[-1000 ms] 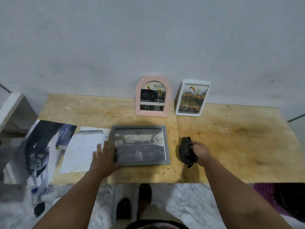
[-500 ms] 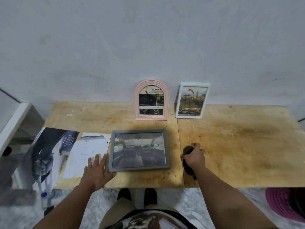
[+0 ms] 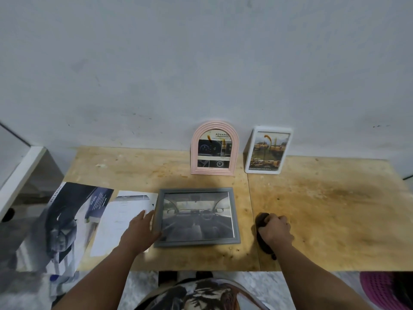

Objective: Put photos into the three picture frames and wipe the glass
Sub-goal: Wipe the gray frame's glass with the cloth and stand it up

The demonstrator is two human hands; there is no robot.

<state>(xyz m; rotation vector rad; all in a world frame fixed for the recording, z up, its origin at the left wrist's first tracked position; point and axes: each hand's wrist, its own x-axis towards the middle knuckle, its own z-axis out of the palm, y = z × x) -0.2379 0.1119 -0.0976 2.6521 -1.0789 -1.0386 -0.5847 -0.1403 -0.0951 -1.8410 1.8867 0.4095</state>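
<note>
Two hands at work. Left hand [image 3: 140, 231]: fingers straight and spread, resting flat against the left edge of the grey frame [image 3: 197, 217], thumb touching its lower left corner. Right hand [image 3: 275, 229]: fingers curled round the dark cloth [image 3: 263, 233], pressed down on the surface [image 3: 324, 209] just right of the grey frame.

Grey frame: lying flat, glass up, car-interior photo already inside. Pink arched frame [image 3: 214, 148] and white frame [image 3: 267, 150]: upright against the wall [image 3: 201, 63] behind, each with a photo in place. Loose white sheet [image 3: 121, 218] and dark brochure [image 3: 64, 222]: lying left of the grey frame, the brochure overhanging the front edge.

Step in hand, judged: wiping the glass of the grey frame.

Procedure:
1. Brace the frame from the left edge only; keep fingertips off the glass.
2. Lift the cloth onto the glass rather than dragging it across the stained surface.
3. Wipe in overlapping strokes, light pressure, corner to corner.
4. Avoid pushing the frame toward the upright frames.
</note>
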